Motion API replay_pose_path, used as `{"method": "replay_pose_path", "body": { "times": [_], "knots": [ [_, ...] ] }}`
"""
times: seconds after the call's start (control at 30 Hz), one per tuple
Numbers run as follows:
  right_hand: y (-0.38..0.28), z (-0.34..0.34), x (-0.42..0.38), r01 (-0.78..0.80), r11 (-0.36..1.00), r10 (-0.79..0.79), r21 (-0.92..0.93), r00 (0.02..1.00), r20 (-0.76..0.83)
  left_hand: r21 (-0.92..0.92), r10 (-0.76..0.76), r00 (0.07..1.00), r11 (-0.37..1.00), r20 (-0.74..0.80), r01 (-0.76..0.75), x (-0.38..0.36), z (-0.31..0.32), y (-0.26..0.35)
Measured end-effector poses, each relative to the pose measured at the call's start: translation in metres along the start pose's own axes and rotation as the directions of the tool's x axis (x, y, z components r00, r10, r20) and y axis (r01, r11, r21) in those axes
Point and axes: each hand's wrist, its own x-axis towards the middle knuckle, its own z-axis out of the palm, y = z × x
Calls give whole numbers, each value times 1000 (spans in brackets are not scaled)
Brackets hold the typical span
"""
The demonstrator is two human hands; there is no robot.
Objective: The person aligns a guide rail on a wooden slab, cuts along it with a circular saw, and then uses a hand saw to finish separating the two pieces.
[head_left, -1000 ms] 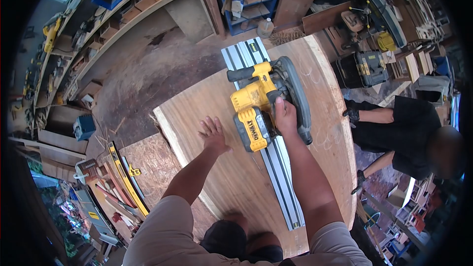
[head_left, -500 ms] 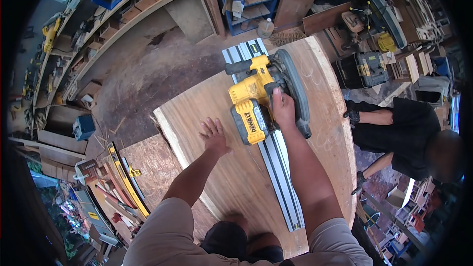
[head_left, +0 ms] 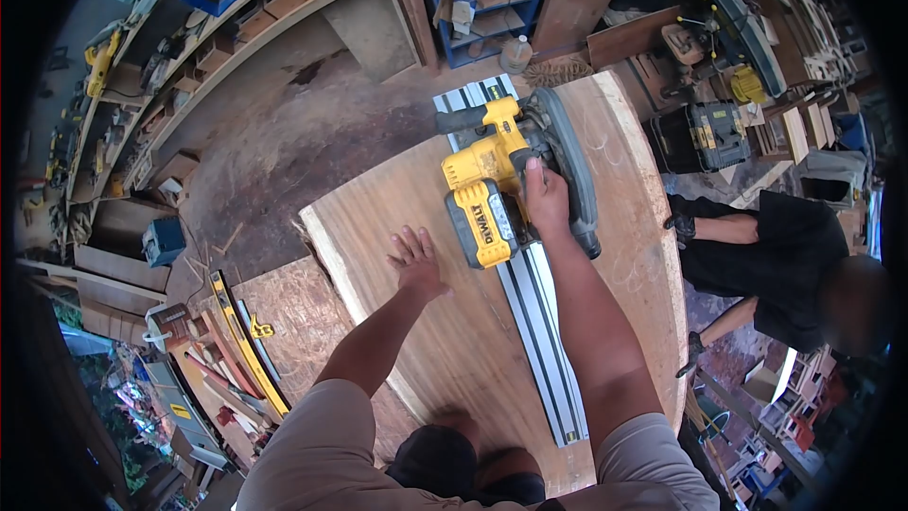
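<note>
A yellow and black track saw [head_left: 501,180] rides on a long grey guide rail [head_left: 539,322] that lies across a big wooden slab [head_left: 445,341]. My right hand [head_left: 546,199] grips the saw's rear handle. My left hand [head_left: 414,260] lies flat with spread fingers on the slab, just left of the saw and rail. The saw sits near the rail's far end. The blade is hidden under its dark guard.
A person in black [head_left: 776,255] crouches at the slab's right edge, a gloved hand [head_left: 677,223] near the rim. Shelves of tools [head_left: 189,47] line the far left. A black and yellow tool case [head_left: 714,132] stands far right. Boards and clamps [head_left: 227,360] lie low on the left.
My right hand has pushed the saw farther along the rail, away from me. My left hand has stayed flat on the slab.
</note>
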Motion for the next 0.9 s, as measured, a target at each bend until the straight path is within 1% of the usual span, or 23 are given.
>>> {"method": "replay_pose_path", "body": {
  "times": [0.37, 0.47, 0.67, 0.9],
  "knots": [
    [10, 8, 9, 35, 999, -34, 14, 998, -55, 4, -10, 1000, 1000, -3, 10, 1, 12, 6],
    [12, 10, 12, 16, 1000, -17, -14, 997, -71, 33, -9, 1000, 999, 21, 9, -6, 6, 9],
    [7, 6, 12, -12, 1000, 12, 12, 1000, -12, 20, -7, 1000, 1000, 17, 6, -3, 17, 11],
    [16, 12, 21, 0, 1000, 1, 6, 999, -35, 3, -13, 1000, 1000, 10, 13, 0, 25, 13]
  ]
}}
